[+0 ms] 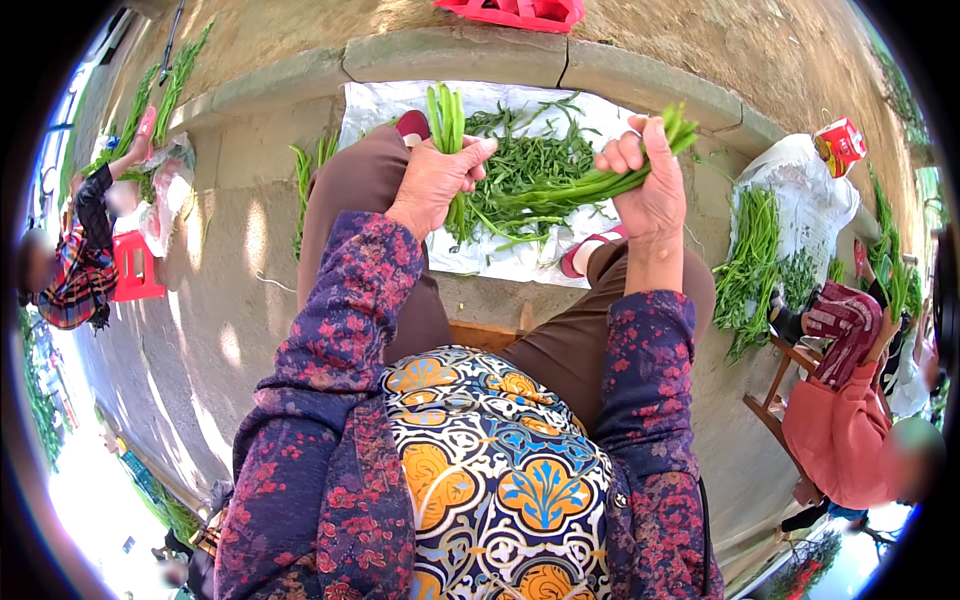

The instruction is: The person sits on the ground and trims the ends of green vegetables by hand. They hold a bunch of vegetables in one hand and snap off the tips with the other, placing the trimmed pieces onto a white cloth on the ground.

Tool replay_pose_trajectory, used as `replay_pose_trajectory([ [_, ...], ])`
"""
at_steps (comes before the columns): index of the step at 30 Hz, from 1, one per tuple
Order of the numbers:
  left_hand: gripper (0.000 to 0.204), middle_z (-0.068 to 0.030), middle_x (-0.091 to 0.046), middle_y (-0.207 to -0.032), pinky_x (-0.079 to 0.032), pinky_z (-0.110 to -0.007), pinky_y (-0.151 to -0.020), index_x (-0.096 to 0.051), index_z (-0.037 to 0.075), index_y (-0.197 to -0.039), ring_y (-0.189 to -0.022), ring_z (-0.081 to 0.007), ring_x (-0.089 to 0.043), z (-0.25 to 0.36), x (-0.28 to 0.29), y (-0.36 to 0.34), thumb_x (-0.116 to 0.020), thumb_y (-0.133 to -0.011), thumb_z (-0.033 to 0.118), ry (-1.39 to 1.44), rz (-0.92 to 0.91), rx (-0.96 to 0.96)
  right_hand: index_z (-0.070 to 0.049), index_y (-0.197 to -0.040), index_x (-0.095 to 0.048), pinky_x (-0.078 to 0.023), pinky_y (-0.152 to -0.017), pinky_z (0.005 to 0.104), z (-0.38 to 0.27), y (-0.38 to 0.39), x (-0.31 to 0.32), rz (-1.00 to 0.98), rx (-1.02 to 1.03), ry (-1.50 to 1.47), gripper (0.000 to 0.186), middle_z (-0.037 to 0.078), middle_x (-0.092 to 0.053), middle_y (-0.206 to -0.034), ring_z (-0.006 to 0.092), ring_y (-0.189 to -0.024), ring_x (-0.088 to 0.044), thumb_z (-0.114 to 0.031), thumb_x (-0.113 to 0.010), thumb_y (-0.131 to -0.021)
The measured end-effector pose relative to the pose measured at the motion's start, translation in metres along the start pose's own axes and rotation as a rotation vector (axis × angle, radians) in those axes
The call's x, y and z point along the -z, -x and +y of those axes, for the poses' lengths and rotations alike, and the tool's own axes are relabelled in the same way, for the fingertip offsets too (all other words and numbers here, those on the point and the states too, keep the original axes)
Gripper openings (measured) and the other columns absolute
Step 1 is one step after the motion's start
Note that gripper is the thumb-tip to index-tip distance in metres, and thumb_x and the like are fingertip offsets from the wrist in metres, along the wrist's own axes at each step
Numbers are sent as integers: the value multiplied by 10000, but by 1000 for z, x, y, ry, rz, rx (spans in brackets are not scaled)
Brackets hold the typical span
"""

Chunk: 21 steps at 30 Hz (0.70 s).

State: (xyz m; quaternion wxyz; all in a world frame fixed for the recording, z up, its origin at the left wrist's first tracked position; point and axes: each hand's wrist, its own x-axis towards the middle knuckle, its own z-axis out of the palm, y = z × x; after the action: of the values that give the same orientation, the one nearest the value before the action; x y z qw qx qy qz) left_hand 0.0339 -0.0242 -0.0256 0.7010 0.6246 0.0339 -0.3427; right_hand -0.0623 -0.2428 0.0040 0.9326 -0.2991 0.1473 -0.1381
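My left hand (pixel 435 175) grips a bunch of upright green stems (pixel 445 112), their cut ends sticking up above the fist. Raised at the right, my right hand (pixel 645 170) is closed around a second bunch of long green stems (pixel 572 188), which slants down to the left over the white sheet (pixel 380 105). A pile of loose green leaves and stem pieces (pixel 520 150) lies on that sheet, between my brown-trousered knees.
A co-worker (pixel 75 260) sits at the left by a red plastic stool (pixel 133 265); another (pixel 830 420) sits on a wooden chair at the right beside greens (pixel 750 260) and a red-and-white container (pixel 840 145). A red basket (pixel 510 12) stands beyond the concrete kerb (pixel 450 58).
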Motion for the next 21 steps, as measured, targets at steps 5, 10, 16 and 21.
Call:
replay_pose_trajectory([
  [5,178,17,-559,-678,-392,-190,-487,-619,46,-839,-564,-61,-513,10,-11,10,-741,-785,163,-75,-75,2,-108,-655,-473,-386,-609,292,-14,7,-4,-244,36,197,273,-34,-367,-509,112,-560,-428,-189,-576,-894],
  [10,167,24,-569,-692,-412,-179,-505,-647,45,-861,-585,-44,-519,13,-21,16,-728,-795,175,-156,-152,19,-144,-556,-378,-344,-602,277,-12,8,-14,-351,9,140,393,-16,-378,-538,135,-533,-382,-277,-453,-918],
  [16,171,33,-572,-696,-379,-184,-503,-666,39,-879,-598,-26,-482,21,-24,23,-710,-808,189,-219,-205,-41,-121,-583,-426,-319,-507,267,-17,4,-7,-502,-45,-85,385,-37,-377,-520,100,-488,-367,-296,-424,-926],
  [21,151,27,-607,-744,-429,-208,-567,-678,24,-887,-647,-44,-517,17,-29,26,-709,-803,145,-288,-277,-216,-109,-593,-429,-313,-485,267,-17,2,-5,-501,-42,-164,404,-46,-367,-499,97,-450,-348,-305,-391,-944],
])
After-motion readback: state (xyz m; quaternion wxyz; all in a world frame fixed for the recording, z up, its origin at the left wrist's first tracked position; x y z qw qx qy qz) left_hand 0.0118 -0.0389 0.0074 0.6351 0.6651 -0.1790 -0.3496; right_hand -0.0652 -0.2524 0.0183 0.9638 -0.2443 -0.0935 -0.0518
